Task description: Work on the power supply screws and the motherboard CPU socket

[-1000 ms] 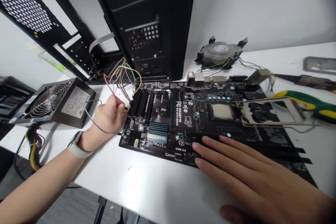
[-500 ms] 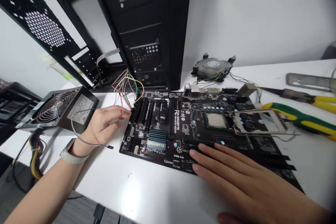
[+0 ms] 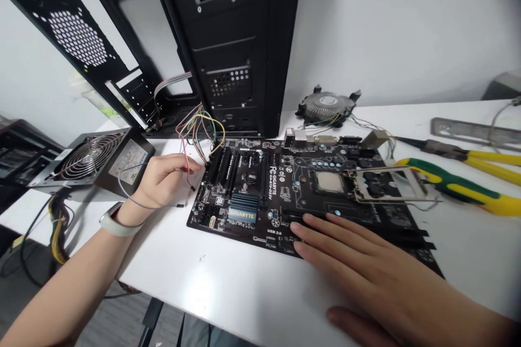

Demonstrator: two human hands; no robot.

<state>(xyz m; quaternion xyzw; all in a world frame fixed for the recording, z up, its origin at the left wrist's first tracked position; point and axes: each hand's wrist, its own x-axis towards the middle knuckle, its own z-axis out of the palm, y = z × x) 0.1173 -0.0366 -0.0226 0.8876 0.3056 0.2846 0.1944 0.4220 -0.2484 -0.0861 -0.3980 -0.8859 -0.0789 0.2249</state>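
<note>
The black Gigabyte motherboard (image 3: 228,217) lies flat on the white table. Beside its left edge is my left hand (image 3: 163,181), with curled fingers drawn together near thin coloured wires (image 3: 199,124); what they pinch, if anything, is hidden. A red wire with a small black connector (image 3: 192,187) dangles in front of those fingers. A grey wire (image 3: 132,198) loops by my wrist, its dark plug low beside the hand. My right hand (image 3: 366,265) lies flat over the board's front right part, fingers stretched out. Near it are the processor (image 3: 330,182) and its raised metal bracket (image 3: 374,184).
The black computer case (image 3: 240,43) stands behind the board. A power supply (image 3: 118,165) with bundled cables (image 3: 59,222) sits at left. Towards the right lie a cooler fan (image 3: 328,105), yellow-handled pliers (image 3: 484,162), a green-yellow handle (image 3: 459,187) and a metal strip (image 3: 468,133).
My left hand has shifted slightly up, and a red wire's black connector now hangs free below its fingertips. My right hand stays flat on the board. The view has shifted a little.
</note>
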